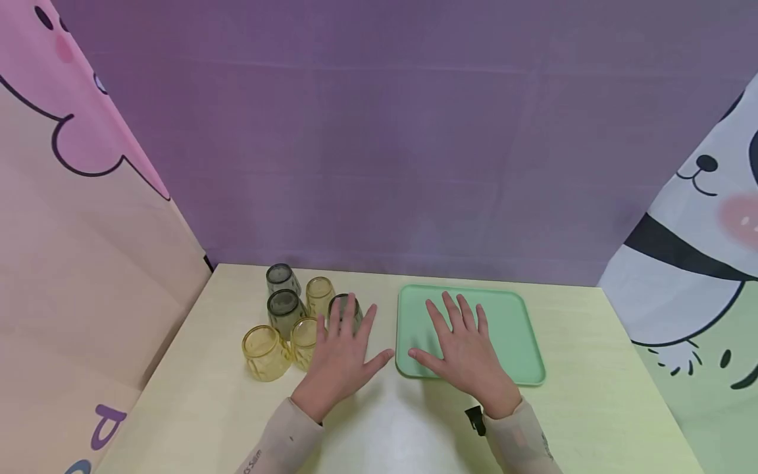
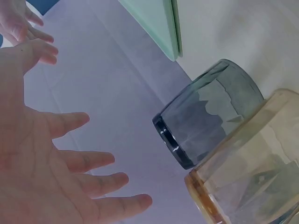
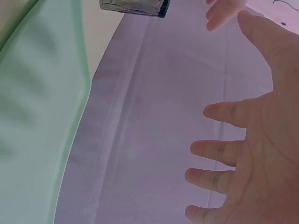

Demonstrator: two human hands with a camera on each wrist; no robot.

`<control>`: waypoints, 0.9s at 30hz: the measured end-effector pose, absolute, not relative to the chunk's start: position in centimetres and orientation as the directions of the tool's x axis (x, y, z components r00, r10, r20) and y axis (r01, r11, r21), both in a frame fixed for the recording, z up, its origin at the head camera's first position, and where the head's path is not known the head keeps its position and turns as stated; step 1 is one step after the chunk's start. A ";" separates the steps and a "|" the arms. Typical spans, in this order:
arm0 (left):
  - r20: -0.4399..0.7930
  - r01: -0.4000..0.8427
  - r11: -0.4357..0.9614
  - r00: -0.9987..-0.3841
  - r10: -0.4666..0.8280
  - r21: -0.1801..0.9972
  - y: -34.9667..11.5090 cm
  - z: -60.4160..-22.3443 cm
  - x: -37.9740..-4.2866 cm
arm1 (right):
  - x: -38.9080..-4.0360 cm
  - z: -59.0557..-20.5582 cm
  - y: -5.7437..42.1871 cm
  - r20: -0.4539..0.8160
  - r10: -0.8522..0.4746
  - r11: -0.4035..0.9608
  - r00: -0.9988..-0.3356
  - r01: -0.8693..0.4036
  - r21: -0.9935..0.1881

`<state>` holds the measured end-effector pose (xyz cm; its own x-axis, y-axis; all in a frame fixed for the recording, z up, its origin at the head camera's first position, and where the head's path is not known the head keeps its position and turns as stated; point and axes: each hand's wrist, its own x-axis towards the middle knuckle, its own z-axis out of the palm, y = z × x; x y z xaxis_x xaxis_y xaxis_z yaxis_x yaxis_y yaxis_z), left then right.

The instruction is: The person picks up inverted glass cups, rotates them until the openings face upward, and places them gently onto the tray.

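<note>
My left hand (image 1: pixel 339 361) hovers with fingers spread and palm down, just right of a group of glass tumblers. A grey tumbler (image 2: pixel 210 112) nearest its fingers is partly covered by them in the head view. Around it stand a front yellow tumbler (image 1: pixel 304 341), a left yellow tumbler (image 1: pixel 266 355), an amber tumbler (image 1: pixel 318 295), a middle grey tumbler (image 1: pixel 285 315) and a back grey tumbler (image 1: pixel 281 278). They appear to stand upside down. Fingers spread, my right hand (image 1: pixel 470 352) is held over the green tray (image 1: pixel 518 329), holding nothing.
A pale wooden table (image 1: pixel 592 395) carries everything. Behind it hangs a purple cloth backdrop (image 1: pixel 403 164), with printed panels at left and right. A small black piece (image 1: pixel 476 420) shows beside the right sleeve (image 1: pixel 518 438).
</note>
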<state>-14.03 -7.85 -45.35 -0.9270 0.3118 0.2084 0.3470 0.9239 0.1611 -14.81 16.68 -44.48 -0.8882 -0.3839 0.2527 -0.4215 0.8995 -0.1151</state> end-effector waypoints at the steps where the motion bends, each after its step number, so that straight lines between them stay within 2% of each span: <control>1: 0.209 0.346 0.924 -0.927 0.311 0.163 -7.9 -45.4 -14.1 | -14.8 -44.5 16.7 0.252 -0.384 0.900 -0.888 -0.421 -0.116; 10: 0.205 0.349 0.911 -0.930 0.307 0.221 -8.3 -45.3 -14.8 | -14.7 -44.6 17.1 0.266 -0.384 0.897 -0.884 -0.425 -0.121; 17: 0.201 0.350 0.909 -0.930 0.308 0.228 -9.0 -44.7 -16.1 | -14.5 -45.0 17.7 0.257 -0.356 0.898 -0.898 -0.405 -0.172; 24: 0.228 0.375 0.914 -0.914 0.336 0.156 -9.8 -43.7 -17.9 | -14.6 -45.2 18.4 0.276 -0.360 0.885 -0.891 -0.420 -0.200; 27: 0.196 0.375 0.914 -0.919 0.343 0.158 -9.9 -43.4 -18.7 | -14.6 -45.3 18.7 0.283 -0.362 0.883 -0.888 -0.424 -0.200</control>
